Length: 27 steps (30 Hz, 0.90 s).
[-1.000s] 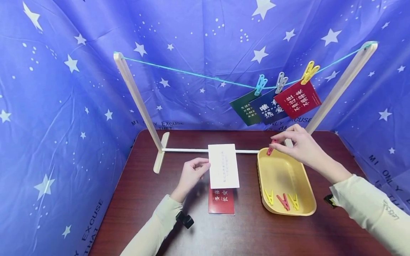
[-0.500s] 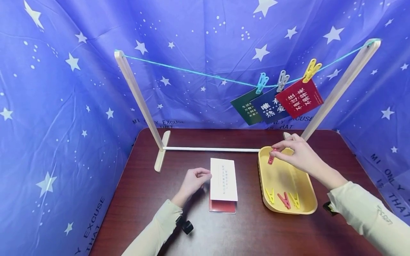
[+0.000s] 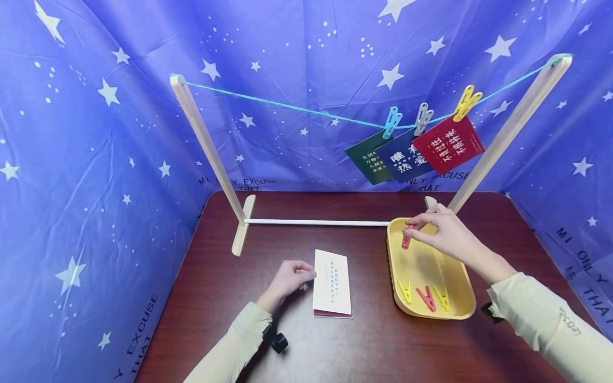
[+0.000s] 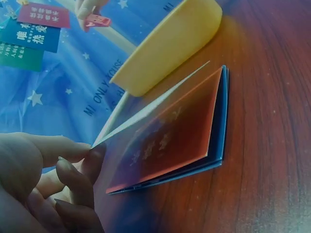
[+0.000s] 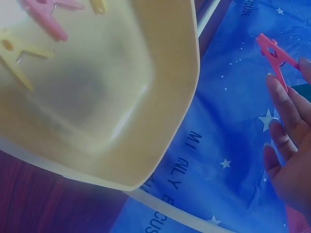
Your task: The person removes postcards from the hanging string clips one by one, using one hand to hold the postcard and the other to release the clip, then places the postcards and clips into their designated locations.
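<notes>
Pinching the white card (image 3: 331, 284) by its left edge, the left hand (image 3: 289, 280) is to the left of the tray (image 3: 417, 271). The card tilts over a red card (image 4: 170, 141) on a small stack, which lies on the table (image 3: 373, 340); a gap shows between them at the pinched side, though whether the far sides touch cannot be told. Thumb and fingers of the right hand (image 3: 445, 230) grip a red clip (image 3: 406, 241) above the tray's far end.

Inside the tray, towards its near end, lie two yellow clips (image 3: 442, 299) with a second red clip (image 3: 426, 299) between them. Behind and above the tray, a line (image 3: 330, 114) sags between two wooden posts (image 3: 208, 151). From it hang a green card (image 3: 365, 159), a blue card (image 3: 397, 159) and a hung red card (image 3: 447, 146), overlapping, held by a light blue peg (image 3: 392, 122), a grey peg (image 3: 423, 119) and a yellow peg (image 3: 466, 103). Leftward from the tray's far end runs a white bar (image 3: 316, 222). A starry curtain (image 3: 297, 48) stands behind the tray.
</notes>
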Tool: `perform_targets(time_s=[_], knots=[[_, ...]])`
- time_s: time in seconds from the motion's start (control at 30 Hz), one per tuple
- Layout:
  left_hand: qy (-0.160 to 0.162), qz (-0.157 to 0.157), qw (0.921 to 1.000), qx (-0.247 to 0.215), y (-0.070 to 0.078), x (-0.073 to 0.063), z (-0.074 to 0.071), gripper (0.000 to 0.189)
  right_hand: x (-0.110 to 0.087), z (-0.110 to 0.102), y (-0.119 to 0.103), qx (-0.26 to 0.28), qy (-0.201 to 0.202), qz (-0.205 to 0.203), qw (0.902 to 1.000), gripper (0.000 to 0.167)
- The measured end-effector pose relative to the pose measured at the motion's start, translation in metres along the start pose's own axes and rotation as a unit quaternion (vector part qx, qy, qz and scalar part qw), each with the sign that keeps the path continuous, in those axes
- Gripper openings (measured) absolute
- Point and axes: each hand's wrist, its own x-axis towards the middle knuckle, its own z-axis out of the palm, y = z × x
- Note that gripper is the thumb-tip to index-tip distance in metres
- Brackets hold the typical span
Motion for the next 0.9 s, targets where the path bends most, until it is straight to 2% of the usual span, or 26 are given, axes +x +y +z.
perform_targets(time_s=[0.3, 0.57, 0.7, 0.77, 0.9], knots=[[-0.002, -0.006, 1.0, 0.001, -0.004, 0.001, 0.001, 0.019, -0.007, 0.011, 0.011, -0.001, 0.007, -0.018, 0.9998, 0.02], [0.005, -0.01, 0.9999, 0.006, -0.007, 0.003, 0.004, 0.015, -0.01, 0.02, 0.016, 0.001, -0.022, -0.007, 0.9997, 0.019], [0.012, -0.006, 0.9998, 0.011, -0.008, 0.003, 0.004, 0.013, -0.012, 0.025, 0.017, -0.008, -0.027, -0.016, 0.9995, 0.018], [0.015, -0.001, 0.9997, 0.02, -0.008, 0.003, 0.005, 0.011, -0.014, 0.028, 0.017, -0.01, -0.021, -0.026, 0.9994, 0.016], [0.022, 0.024, 0.9972, 0.068, -0.007, 0.001, 0.005, 0.01, -0.017, 0.033, 0.019, -0.014, -0.013, -0.043, 0.9989, 0.014]])
